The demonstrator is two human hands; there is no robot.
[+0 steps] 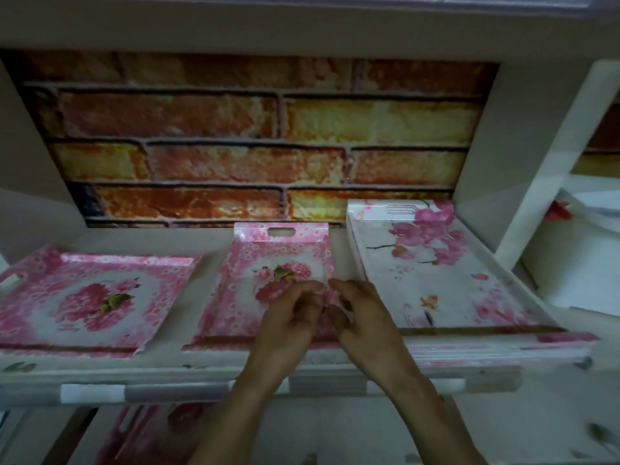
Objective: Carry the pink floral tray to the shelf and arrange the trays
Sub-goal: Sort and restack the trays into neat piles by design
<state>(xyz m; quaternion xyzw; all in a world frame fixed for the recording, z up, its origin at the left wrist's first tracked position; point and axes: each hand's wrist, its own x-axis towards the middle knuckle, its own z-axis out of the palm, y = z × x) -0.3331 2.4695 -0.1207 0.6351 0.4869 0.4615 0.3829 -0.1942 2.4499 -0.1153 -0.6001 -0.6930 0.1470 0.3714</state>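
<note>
The pink floral rectangular plastic tray point(268, 260) lies flat at the middle of the white shelf board point(167, 372), with its cut-out handle slot toward the brick-pattern back panel point(255, 135). A second pink floral tray point(84, 297) lies to its left, apart from it. A stack of white trays printed with pink orchids point(453, 286) sits just beside it on the right. The left hand point(288, 317) and right hand point(362, 313) are close together over the middle tray's right front area, fingers bent. Blur prevents confirming whether either hand grips the rim.
</note>
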